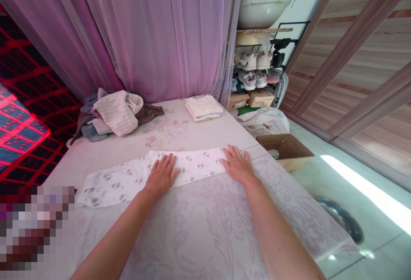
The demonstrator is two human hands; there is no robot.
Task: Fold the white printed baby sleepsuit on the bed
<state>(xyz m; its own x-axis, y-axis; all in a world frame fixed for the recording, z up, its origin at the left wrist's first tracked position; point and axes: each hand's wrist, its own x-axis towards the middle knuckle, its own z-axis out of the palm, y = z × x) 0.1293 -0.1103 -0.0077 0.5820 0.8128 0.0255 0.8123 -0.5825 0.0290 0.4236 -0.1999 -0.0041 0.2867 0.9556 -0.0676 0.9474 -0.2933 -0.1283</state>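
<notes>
A pair of white printed pants (195,162), folded lengthwise into a long strip, lies across the bed in the head view. My left hand (162,173) rests flat on the middle of the strip, fingers spread. At its right end, my right hand (236,163) presses down with the fingers apart. Neither hand grips the cloth. Beyond the pants, a neat stack of folded clothes (204,108) sits near the far right corner. A loose pile of clothes (118,111), with a striped garment on top, lies at the far left.
The bed (224,228) has a pale floral cover. Purple curtains (167,36) hang along its far side. To the right stand a shoe rack (257,70), an open cardboard box (289,153) and a metal basin (342,218) on the floor. A blurred-out patch (35,224) is at left.
</notes>
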